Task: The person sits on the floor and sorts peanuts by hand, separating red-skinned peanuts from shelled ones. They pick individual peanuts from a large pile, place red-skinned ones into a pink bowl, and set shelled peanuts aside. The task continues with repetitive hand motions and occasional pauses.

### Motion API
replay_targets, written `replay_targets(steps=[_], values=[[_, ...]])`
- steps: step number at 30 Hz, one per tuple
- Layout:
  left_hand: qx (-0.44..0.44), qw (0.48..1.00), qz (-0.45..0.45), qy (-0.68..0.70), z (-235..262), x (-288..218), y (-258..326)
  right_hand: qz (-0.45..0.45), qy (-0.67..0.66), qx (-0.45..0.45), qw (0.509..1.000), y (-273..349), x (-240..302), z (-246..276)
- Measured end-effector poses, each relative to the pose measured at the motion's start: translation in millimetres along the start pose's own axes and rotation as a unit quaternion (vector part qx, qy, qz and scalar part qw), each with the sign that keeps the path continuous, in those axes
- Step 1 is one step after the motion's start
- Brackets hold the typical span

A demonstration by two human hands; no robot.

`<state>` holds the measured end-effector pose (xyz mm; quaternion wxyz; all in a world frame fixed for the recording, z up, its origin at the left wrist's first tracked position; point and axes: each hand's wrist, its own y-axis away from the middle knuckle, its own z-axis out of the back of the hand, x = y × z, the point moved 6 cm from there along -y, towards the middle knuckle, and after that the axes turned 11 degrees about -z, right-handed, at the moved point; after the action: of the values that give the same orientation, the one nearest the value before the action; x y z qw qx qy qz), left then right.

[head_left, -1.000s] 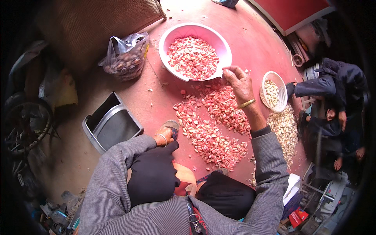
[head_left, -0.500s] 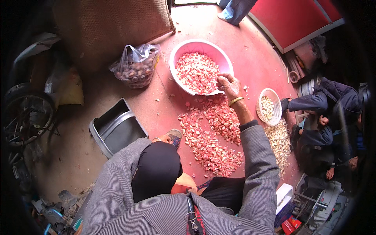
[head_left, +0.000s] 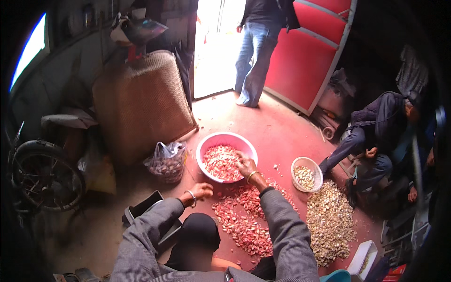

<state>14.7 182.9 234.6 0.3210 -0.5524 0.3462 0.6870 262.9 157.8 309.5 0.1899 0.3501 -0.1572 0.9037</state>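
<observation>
My right hand (head_left: 247,168) is over the right side of a pink-and-white basin (head_left: 252,147). Its fingers bend inward above pink-and-pale seed-like pieces (head_left: 221,160); anything between the fingertips is hidden. A gold-coloured bangle circles this wrist. Left of and below the basin, my left hand (head_left: 202,191) hangs in the air, fingers loosely bent and partly apart, with nothing visible in them. It wears a silver-coloured bangle. More of the pink pieces (head_left: 246,225) lie heaped on the floor between the basin and my knees.
A clear bag of brown nuts (head_left: 167,167) stands left of the basin, and a dark bin (head_left: 143,204) nearer me. To the right are a white basket (head_left: 318,177), a pale heap (head_left: 331,221) and a seated person (head_left: 376,122). Another person (head_left: 256,51) stands at the doorway.
My left hand has come forward from beside my knee toward the basin. The right hand now reaches farther over the basin's contents. The view has tilted up, showing the doorway and standing person.
</observation>
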Motion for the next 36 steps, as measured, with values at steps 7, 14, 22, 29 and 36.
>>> replay_targets(steps=[7, 14, 22, 29, 36], values=[[-0.113, 0.828, -0.506, -0.214, -87, -255, -24, -0.201, -0.631, 0.171, 0.729, 59, 10, 23], [-0.069, 0.740, -0.627, -0.234, -175, -302, -28, -0.035, -0.880, 0.220, 0.419, 107, 74, 119], [0.023, 0.964, -0.107, 0.242, -156, -269, -78, 0.024, -0.800, 0.104, 0.590, 182, 81, 254], [0.108, 0.962, -0.136, 0.211, -251, -272, -41, 0.210, -0.710, 0.328, 0.587, 173, 42, 195], [-0.033, 0.954, -0.144, 0.260, -252, -248, -36, -0.085, -0.666, -0.035, 0.741, 157, -58, 127]])
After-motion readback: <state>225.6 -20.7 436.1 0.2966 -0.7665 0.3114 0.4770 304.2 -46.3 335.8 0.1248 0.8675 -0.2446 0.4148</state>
